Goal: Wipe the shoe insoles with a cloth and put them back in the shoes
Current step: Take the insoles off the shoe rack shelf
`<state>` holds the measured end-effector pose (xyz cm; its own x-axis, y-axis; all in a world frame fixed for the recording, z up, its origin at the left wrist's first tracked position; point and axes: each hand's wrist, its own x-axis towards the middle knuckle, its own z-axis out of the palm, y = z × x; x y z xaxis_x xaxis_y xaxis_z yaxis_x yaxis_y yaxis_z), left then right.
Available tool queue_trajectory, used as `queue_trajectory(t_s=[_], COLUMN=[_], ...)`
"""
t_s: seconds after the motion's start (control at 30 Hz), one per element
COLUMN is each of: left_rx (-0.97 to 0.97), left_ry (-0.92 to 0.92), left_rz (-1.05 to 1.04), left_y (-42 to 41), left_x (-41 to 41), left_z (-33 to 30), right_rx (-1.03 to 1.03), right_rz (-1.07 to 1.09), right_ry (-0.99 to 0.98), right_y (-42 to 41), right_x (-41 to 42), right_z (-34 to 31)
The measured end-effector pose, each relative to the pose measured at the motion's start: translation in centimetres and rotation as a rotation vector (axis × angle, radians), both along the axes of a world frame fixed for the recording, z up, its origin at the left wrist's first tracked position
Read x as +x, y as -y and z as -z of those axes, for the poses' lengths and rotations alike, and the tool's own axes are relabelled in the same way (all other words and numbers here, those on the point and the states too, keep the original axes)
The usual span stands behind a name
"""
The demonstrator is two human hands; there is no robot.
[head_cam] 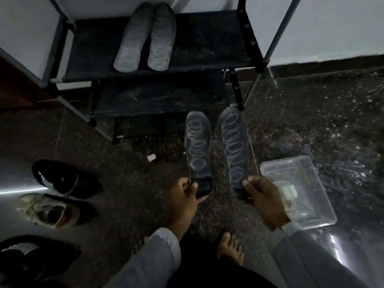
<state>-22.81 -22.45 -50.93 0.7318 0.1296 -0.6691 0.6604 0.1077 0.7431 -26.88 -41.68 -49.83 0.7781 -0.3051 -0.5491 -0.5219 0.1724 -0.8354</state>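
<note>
- Holding one insole per hand: left hand [188, 196] grips left insole [198, 150], right hand [262, 196] grips right insole [235, 150].
- Remaining for you: no cloth visible; shoes [62, 194], left of the insoles, await refitting.

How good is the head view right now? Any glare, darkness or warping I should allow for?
Head view: dim overall; the black shoes lose detail; bright glare streaks on the floor at lower right and far left; wide-angle bending of the rack poles; insoles in both hands stay readable, chalky loops clear.
</note>
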Motion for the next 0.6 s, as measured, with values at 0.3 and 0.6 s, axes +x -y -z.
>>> queue_trajectory(t_s=[0.3,0.6], left_rx=[0.359,0.388], left_ry=[-0.108,-0.185], left_rz=[0.201,0.277], left_y=[-1.1,-1.4], left_x=[-1.8,-0.7], left_z=[11.0,16.6], right_rx=[-0.115,-0.106], right_rz=[-0.03,0.002], right_ry=[-0.179,-0.251], right_y=[-0.7,0.1], right_x=[-1.0,0.4], right_z=[8.7,18.3])
